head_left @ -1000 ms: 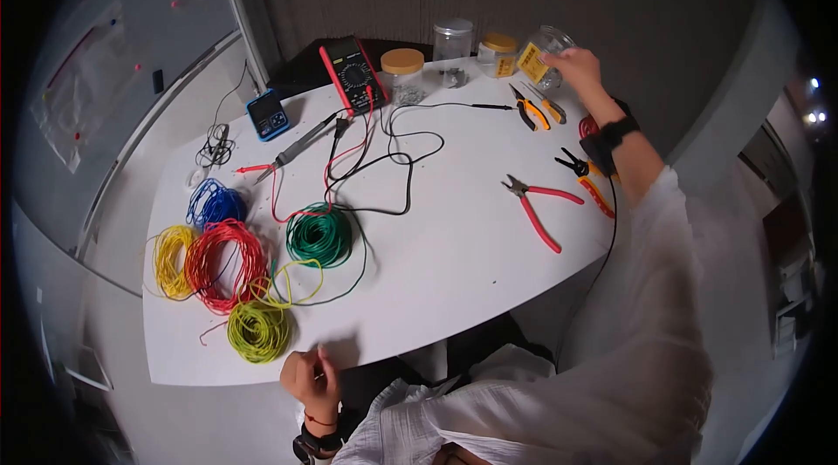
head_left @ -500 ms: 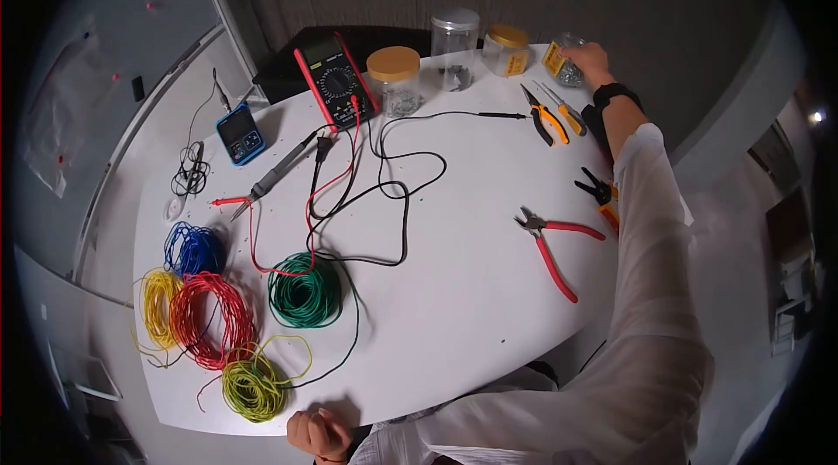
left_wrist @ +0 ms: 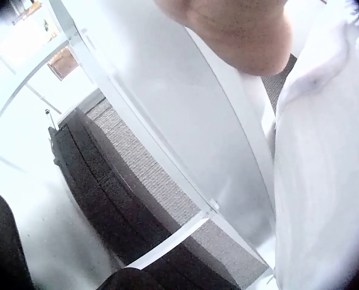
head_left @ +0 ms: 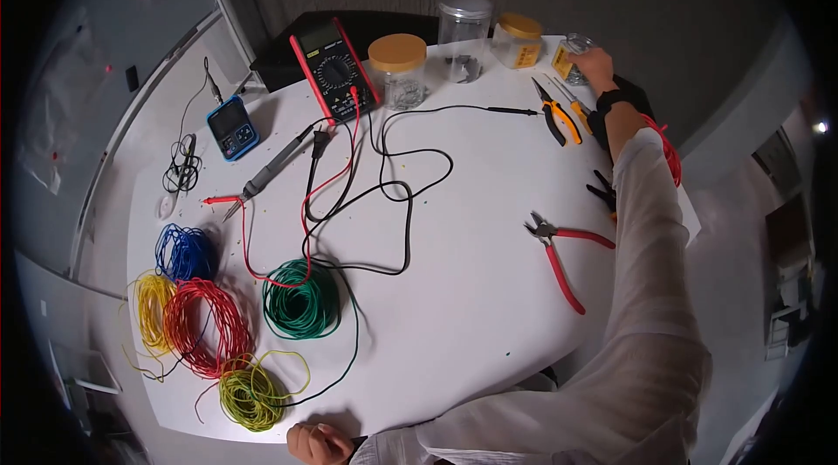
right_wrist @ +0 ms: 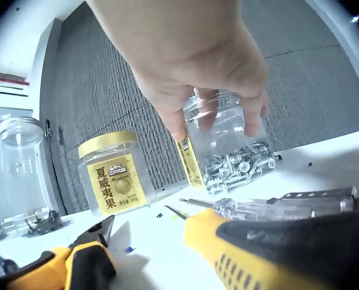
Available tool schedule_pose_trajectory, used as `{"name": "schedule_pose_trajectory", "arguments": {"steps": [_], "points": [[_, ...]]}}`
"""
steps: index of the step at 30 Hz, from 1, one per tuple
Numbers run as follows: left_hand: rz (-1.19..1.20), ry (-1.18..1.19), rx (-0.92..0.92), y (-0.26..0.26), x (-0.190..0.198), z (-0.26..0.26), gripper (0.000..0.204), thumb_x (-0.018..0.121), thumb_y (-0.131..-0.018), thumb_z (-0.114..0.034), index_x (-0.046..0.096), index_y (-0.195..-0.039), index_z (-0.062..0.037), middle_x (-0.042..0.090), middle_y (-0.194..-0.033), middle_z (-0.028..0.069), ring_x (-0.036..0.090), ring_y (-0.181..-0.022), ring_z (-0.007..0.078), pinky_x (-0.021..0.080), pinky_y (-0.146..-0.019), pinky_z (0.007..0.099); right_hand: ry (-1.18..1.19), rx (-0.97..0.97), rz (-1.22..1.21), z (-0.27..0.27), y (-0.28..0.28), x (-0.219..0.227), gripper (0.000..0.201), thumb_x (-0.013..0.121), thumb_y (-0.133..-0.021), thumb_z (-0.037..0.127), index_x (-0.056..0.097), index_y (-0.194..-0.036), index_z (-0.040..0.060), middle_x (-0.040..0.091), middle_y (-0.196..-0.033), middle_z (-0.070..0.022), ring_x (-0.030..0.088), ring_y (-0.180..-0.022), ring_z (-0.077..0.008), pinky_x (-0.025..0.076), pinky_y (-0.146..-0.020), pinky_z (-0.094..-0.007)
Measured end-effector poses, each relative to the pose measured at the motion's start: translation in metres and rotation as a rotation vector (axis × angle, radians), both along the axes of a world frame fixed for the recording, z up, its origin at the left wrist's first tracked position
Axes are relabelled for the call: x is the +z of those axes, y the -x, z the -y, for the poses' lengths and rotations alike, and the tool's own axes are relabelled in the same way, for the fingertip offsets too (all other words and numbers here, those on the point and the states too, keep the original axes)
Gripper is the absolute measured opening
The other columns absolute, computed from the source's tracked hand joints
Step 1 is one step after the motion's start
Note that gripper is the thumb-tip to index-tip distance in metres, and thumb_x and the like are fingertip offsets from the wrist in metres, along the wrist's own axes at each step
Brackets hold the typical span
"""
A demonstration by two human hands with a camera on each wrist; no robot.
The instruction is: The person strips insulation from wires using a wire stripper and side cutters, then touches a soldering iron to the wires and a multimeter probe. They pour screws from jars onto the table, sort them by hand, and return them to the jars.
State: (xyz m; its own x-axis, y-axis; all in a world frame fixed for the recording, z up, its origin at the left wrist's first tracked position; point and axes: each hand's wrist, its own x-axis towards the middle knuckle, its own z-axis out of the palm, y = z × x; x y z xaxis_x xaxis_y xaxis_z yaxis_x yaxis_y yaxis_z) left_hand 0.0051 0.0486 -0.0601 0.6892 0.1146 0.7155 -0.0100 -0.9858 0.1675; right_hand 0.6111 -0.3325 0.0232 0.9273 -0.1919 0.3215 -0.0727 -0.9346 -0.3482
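Observation:
My right hand [head_left: 594, 69] reaches to the far right corner of the table and grips a clear open-topped jar [right_wrist: 228, 136] from above, fingers spread around its rim. Silvery screws [right_wrist: 240, 167] fill the lower part of the jar, which has a yellow label on its side. In the right wrist view the jar's base is right at the tabletop. At the near edge my left hand [head_left: 319, 445] rests with its fingers loosely curled and nothing in them; the left wrist view catches only part of this hand [left_wrist: 240, 36].
Left of the gripped jar stand a gold-lidded jar [head_left: 518, 42], a tall silver-lidded jar [head_left: 463, 37] and an orange-lidded jar [head_left: 398, 72]. Orange-handled pliers [head_left: 559, 120], a screwdriver [head_left: 572, 100] and red-handled cutters [head_left: 559, 260] lie nearby. A multimeter [head_left: 334, 72], soldering iron [head_left: 271, 170] and wire coils [head_left: 301, 299] occupy the left.
My right hand has brought the jar from a tilted position down to the table, to the right of the gold-lidded jar. My left hand stays near the front edge; the head view has shifted.

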Motion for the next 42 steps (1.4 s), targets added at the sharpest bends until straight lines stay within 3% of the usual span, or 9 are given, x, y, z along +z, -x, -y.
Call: {"name": "schedule_pose_trajectory", "arguments": {"steps": [8, 11, 13, 17, 21, 26, 29, 36, 42], "points": [[0.021, 0.019, -0.013, 0.0, -0.006, -0.002, 0.011, 0.048, -0.071, 0.003, 0.042, -0.062, 0.0002, 0.036, -0.052, 0.0106, 0.036, -0.044, 0.0262, 0.027, -0.043, 0.0348, 0.098, 0.024, -0.144, 0.01, 0.008, 0.009, 0.053, 0.07, -0.062, 0.045, 0.066, -0.085, -0.0026, 0.064, -0.086, -0.0195, 0.063, -0.082, -0.026, 0.049, -0.07, -0.0313], [0.028, 0.021, -0.002, 0.001, -0.008, -0.003, 0.013, 0.047, -0.07, 0.003, 0.04, -0.061, -0.0005, 0.034, -0.051, 0.0105, 0.035, -0.043, 0.0266, 0.025, -0.043, 0.0355, 0.21, -0.033, -0.057, 0.001, -0.004, 0.004, 0.058, 0.069, -0.065, 0.044, 0.061, -0.099, -0.0029, 0.061, -0.097, -0.0217, 0.06, -0.092, -0.0256, 0.047, -0.076, -0.0312], [0.03, 0.018, -0.006, 0.001, -0.009, -0.004, 0.014, 0.047, -0.069, 0.004, 0.038, -0.06, -0.0009, 0.033, -0.05, 0.0105, 0.033, -0.043, 0.0269, 0.024, -0.043, 0.036, 0.072, -0.116, 0.477, -0.029, 0.003, 0.018, 0.059, 0.067, -0.07, 0.041, 0.053, -0.114, 0.0025, 0.061, -0.101, -0.017, 0.057, -0.098, -0.0262, 0.046, -0.081, -0.0338], [0.068, 0.019, -0.018, -0.001, -0.011, -0.005, 0.016, 0.047, -0.068, 0.004, 0.036, -0.058, -0.0016, 0.031, -0.049, 0.0104, 0.032, -0.042, 0.0273, 0.022, -0.042, 0.0367, -0.452, 0.519, 0.304, -0.13, 0.077, 0.055, 0.055, 0.068, -0.071, 0.04, 0.055, -0.109, 0.0028, 0.06, -0.101, -0.0169, 0.058, -0.095, -0.0253, 0.047, -0.079, -0.035], [0.072, 0.031, -0.043, 0.0, -0.007, -0.004, 0.012, 0.048, -0.066, 0.003, 0.04, -0.059, -0.0029, 0.034, -0.049, 0.0077, 0.033, -0.039, 0.0245, 0.024, -0.041, 0.0347, -0.409, 0.635, 0.051, -0.199, 0.113, 0.002, 0.077, 0.073, -0.064, 0.045, 0.042, -0.123, 0.0072, 0.051, -0.115, -0.0212, 0.051, -0.106, -0.0304, 0.043, -0.087, -0.0357], [0.066, -0.012, -0.051, -0.003, -0.006, -0.008, 0.014, 0.051, -0.061, 0.002, 0.039, -0.059, -0.0059, 0.034, -0.049, 0.0048, 0.034, -0.038, 0.0218, 0.024, -0.04, 0.0331, -0.298, 0.697, 0.141, -0.254, 0.118, 0.004, 0.094, 0.073, -0.059, 0.052, 0.032, -0.133, 0.0099, 0.033, -0.131, -0.0259, 0.036, -0.121, -0.0354, 0.036, -0.096, -0.0403], [0.073, 0.01, -0.033, -0.003, -0.009, -0.007, 0.016, 0.051, -0.061, 0.002, 0.038, -0.058, -0.0065, 0.034, -0.048, 0.0048, 0.034, -0.038, 0.0224, 0.024, -0.039, 0.0337, 0.096, 0.584, 0.114, -0.279, 0.113, 0.021, 0.085, 0.065, -0.062, 0.057, 0.039, -0.129, 0.0124, 0.037, -0.127, -0.0271, 0.042, -0.114, -0.0391, 0.039, -0.093, -0.0404], [0.105, 0.039, -0.062, -0.004, -0.008, -0.011, 0.013, 0.054, -0.058, 0.0, 0.043, -0.059, -0.0065, 0.041, -0.051, 0.0044, 0.037, -0.039, 0.0212, 0.025, -0.039, 0.0316, 0.034, 0.542, 0.013, -0.285, 0.122, 0.028, 0.075, 0.068, -0.061, 0.045, 0.044, -0.126, 0.0172, 0.051, -0.111, -0.0221, 0.052, -0.103, -0.0337, 0.045, -0.084, -0.037], [0.074, 0.045, -0.072, -0.006, -0.002, -0.01, 0.014, 0.058, -0.061, -0.002, 0.044, -0.06, -0.0063, 0.04, -0.05, 0.0048, 0.039, -0.04, 0.0218, 0.027, -0.039, 0.0323, -0.197, 0.811, 0.007, -0.225, 0.218, 0.117, 0.072, 0.069, -0.066, 0.04, 0.041, -0.129, 0.0206, 0.05, -0.12, -0.0109, 0.052, -0.106, -0.0248, 0.042, -0.088, -0.0329]]}}
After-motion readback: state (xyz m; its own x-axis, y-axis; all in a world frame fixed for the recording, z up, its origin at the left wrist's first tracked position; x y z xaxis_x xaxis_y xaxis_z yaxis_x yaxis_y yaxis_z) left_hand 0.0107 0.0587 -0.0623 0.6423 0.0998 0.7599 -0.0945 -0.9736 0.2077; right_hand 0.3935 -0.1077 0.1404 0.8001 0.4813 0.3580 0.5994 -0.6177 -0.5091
